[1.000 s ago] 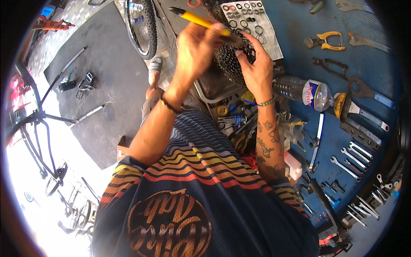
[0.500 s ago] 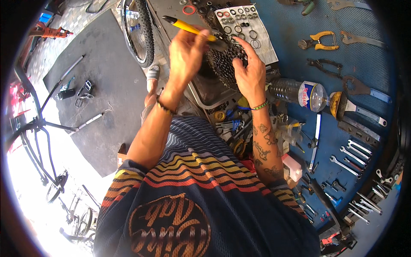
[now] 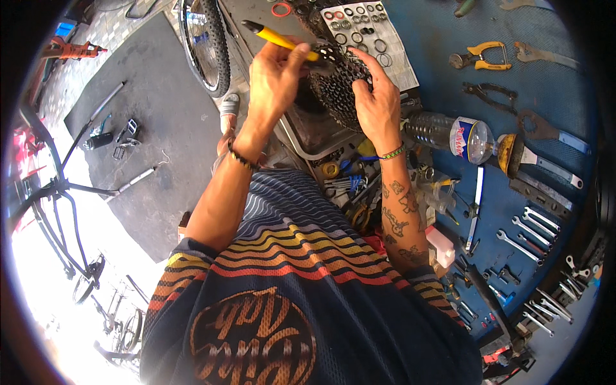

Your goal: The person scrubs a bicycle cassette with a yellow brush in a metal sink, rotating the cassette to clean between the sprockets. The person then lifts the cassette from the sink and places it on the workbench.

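Holding a brush [image 3: 273, 36], the left hand [image 3: 273, 82] has its fingers closed around it. The right hand [image 3: 378, 106] grips the gears [image 3: 335, 93], just left of its fingers. A bottle [image 3: 431, 131] lies to their right.

Finding a gap between left wrist [image 3: 249, 149] and right wrist [image 3: 387, 149] over the tray rim [image 3: 319, 156], meeting the cassette [image 3: 337, 96] beyond and bottle [image 3: 430, 130] just right; passing freely over blue mat [image 3: 434, 54] between paper sheet [image 3: 399, 74] and yellow-handled pliers [image 3: 486, 47].
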Demonstrator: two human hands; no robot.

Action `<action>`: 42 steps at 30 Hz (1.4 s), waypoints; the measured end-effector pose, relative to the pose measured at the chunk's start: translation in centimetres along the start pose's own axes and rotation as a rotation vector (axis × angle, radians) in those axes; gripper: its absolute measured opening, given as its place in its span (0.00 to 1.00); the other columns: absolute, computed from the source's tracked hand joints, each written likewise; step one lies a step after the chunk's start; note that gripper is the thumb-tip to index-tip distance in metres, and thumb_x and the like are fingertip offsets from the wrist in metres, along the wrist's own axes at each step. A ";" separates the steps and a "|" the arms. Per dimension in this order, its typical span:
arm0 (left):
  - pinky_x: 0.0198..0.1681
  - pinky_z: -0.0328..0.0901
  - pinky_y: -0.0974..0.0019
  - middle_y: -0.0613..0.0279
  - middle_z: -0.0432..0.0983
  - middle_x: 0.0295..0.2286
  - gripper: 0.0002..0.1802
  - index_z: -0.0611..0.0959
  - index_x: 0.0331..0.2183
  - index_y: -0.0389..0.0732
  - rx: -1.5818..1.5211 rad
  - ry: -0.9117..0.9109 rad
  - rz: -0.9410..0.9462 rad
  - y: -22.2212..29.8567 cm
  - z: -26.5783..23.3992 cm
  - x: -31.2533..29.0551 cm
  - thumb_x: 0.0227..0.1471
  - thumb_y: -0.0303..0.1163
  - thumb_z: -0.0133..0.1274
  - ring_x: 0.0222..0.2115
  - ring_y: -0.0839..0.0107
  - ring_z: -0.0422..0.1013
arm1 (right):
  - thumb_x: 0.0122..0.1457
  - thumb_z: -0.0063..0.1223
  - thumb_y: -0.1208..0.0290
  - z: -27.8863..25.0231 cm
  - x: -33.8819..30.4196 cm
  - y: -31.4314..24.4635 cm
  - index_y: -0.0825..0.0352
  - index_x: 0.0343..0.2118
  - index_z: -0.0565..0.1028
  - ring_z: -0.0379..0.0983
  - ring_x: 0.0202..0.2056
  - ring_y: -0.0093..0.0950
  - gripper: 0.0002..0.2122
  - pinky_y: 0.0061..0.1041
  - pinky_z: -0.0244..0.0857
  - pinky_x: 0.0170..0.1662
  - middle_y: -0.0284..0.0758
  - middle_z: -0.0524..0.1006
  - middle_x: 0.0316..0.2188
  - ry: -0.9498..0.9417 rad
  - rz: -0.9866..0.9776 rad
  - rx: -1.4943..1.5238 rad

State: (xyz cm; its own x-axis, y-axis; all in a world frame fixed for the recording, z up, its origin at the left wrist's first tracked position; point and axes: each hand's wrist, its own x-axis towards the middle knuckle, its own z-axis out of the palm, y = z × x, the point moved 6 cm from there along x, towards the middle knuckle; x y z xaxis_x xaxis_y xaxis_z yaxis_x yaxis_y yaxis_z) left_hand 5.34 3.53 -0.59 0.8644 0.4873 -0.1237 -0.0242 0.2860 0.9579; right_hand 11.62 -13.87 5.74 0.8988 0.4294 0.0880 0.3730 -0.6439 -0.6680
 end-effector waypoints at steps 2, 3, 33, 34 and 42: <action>0.46 0.81 0.64 0.52 0.86 0.41 0.18 0.82 0.50 0.31 0.168 0.030 -0.008 0.2 -0.1 0.0 0.70 0.37 0.59 0.41 0.68 0.83 | 0.62 0.50 0.74 -0.3 0.1 -0.4 0.59 0.60 0.78 0.75 0.23 0.44 0.22 0.42 0.69 0.33 0.49 0.80 0.27 0.033 -0.067 0.000; 0.45 0.80 0.64 0.53 0.86 0.41 0.18 0.82 0.50 0.31 0.092 -0.070 0.051 0.6 0.7 -0.1 0.70 0.37 0.59 0.41 0.68 0.83 | 0.62 0.51 0.74 -0.4 0.1 -0.5 0.59 0.60 0.78 0.75 0.23 0.43 0.22 0.41 0.69 0.33 0.49 0.80 0.27 0.040 -0.084 -0.008; 0.45 0.80 0.66 0.53 0.87 0.40 0.16 0.83 0.49 0.32 0.132 -0.144 -0.010 -0.1 1.4 -0.9 0.69 0.35 0.60 0.40 0.71 0.83 | 0.62 0.51 0.73 -0.2 0.3 0.1 0.60 0.60 0.78 0.79 0.29 0.45 0.22 0.40 0.73 0.39 0.51 0.82 0.33 0.025 -0.016 0.036; 0.46 0.80 0.66 0.53 0.87 0.40 0.16 0.83 0.49 0.32 0.146 -0.073 0.057 0.3 0.7 -0.8 0.69 0.34 0.60 0.40 0.71 0.83 | 0.62 0.51 0.73 -0.2 0.3 0.1 0.60 0.60 0.78 0.79 0.29 0.45 0.22 0.40 0.73 0.39 0.52 0.82 0.33 0.040 -0.038 0.082; 0.47 0.80 0.65 0.55 0.86 0.41 0.15 0.82 0.49 0.32 0.157 0.021 0.011 0.7 -0.4 -1.1 0.69 0.34 0.60 0.43 0.70 0.83 | 0.62 0.52 0.73 0.1 0.2 0.3 0.56 0.60 0.79 0.73 0.22 0.42 0.22 0.41 0.69 0.33 0.49 0.79 0.27 0.007 -0.024 0.029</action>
State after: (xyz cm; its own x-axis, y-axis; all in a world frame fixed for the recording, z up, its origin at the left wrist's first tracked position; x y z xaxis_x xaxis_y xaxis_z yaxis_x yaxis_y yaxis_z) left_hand 4.20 3.58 0.14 0.8539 0.5072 -0.1163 0.0463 0.1487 0.9878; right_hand 11.86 -13.89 5.47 0.8914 0.4398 0.1095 0.3876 -0.6147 -0.6870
